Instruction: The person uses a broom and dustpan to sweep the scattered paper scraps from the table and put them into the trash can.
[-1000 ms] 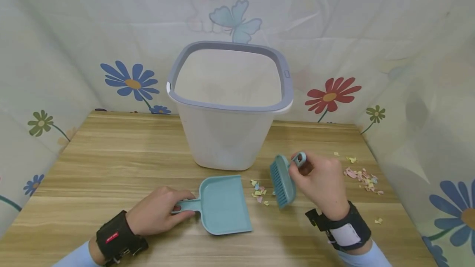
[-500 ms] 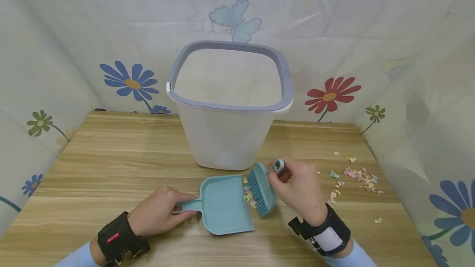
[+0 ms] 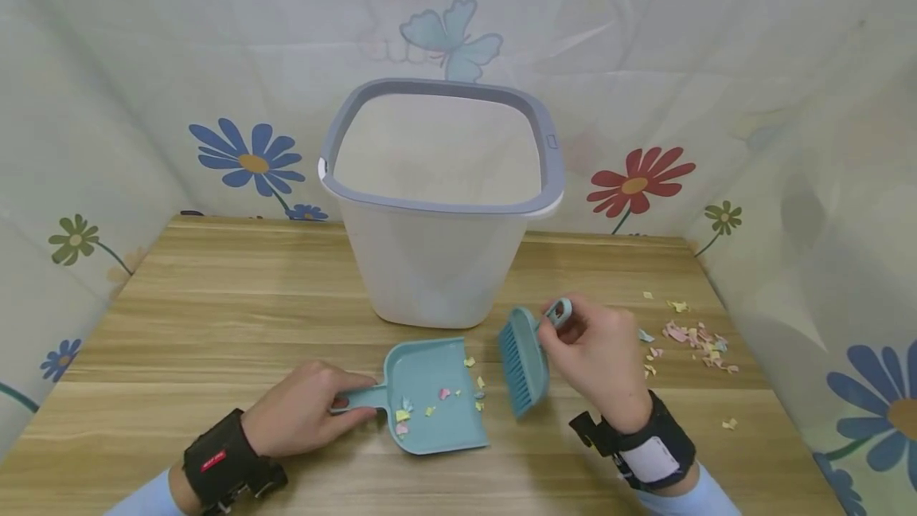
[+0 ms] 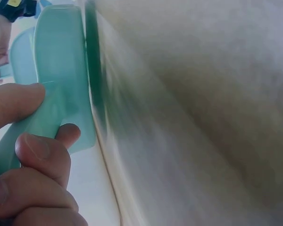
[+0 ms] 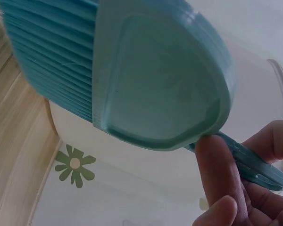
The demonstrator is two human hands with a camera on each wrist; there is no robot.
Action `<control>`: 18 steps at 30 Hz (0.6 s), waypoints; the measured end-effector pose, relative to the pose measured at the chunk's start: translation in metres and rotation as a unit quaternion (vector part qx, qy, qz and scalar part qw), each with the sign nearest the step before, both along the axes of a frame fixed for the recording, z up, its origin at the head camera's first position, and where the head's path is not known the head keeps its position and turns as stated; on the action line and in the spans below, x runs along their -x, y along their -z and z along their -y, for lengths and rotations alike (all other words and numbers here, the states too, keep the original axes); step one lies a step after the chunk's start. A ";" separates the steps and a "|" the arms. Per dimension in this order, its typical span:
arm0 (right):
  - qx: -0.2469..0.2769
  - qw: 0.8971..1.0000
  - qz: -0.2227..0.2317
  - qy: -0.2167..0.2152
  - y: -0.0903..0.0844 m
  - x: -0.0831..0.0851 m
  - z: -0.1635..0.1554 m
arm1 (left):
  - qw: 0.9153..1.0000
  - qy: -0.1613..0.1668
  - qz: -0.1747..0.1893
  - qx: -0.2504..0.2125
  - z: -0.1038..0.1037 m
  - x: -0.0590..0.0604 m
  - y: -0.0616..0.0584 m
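My left hand [image 3: 304, 412] grips the handle of a light-blue dustpan [image 3: 430, 369], which lies on the wooden table with its front lip to the right. A few small paper scraps [image 3: 403, 416] sit inside the pan near the handle end, others around its middle and lip. In my right hand [image 3: 598, 361] is a matching hand brush [image 3: 530, 365], pinched by its handle, bristles facing the pan across a short gap. The right wrist view shows thumb and fingers around the handle of the brush [image 5: 165, 84]. Fingers also wrap the handle of the dustpan [image 4: 61, 52] in the left wrist view.
A tall white bin [image 3: 437, 269] with a grey-blue rim stands behind the dustpan. More coloured paper scraps [image 3: 705, 343] are scattered at the table's right side. A flower-printed curtain [image 3: 637, 102] encloses the table [image 3: 236, 293] at the back and sides.
The brush went left to the dustpan's lip, pushing scraps, then drew back right. Scraps that lay before the lip are now spread inside the pan. The left hand and dustpan stayed nearly still.
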State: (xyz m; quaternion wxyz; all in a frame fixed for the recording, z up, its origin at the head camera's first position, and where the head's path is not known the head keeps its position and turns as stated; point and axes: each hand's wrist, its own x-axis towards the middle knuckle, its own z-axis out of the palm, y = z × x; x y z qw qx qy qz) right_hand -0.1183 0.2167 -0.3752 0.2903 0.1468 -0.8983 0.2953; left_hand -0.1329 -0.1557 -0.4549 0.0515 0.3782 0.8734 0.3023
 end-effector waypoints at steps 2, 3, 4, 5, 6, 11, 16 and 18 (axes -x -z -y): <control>-0.027 1.000 -0.008 0.009 0.002 0.001 0.002 | 1.000 -0.004 0.004 0.005 0.001 0.000 -0.002; -0.035 0.999 -0.010 0.013 0.004 0.001 0.003 | 1.000 -0.005 0.004 0.007 0.002 0.000 -0.003; -0.041 0.999 -0.010 0.013 0.005 0.001 0.004 | 1.000 -0.006 0.003 0.010 0.002 0.001 -0.004; -0.043 0.999 -0.008 0.013 0.006 0.000 0.006 | 1.000 -0.006 0.003 0.012 0.002 0.001 -0.004; -0.041 0.999 -0.008 0.009 0.007 0.000 0.008 | 1.000 -0.007 0.002 0.013 0.003 0.001 -0.004; -0.003 1.000 0.002 -0.025 0.012 -0.004 0.019 | 1.000 -0.005 0.000 0.013 0.003 0.002 -0.002; 0.075 0.993 0.028 -0.085 0.014 -0.005 0.022 | 1.000 -0.004 -0.003 0.014 0.003 0.001 -0.001; 0.105 0.989 0.030 -0.095 0.011 -0.005 0.020 | 1.000 -0.004 -0.004 0.016 0.003 0.001 -0.001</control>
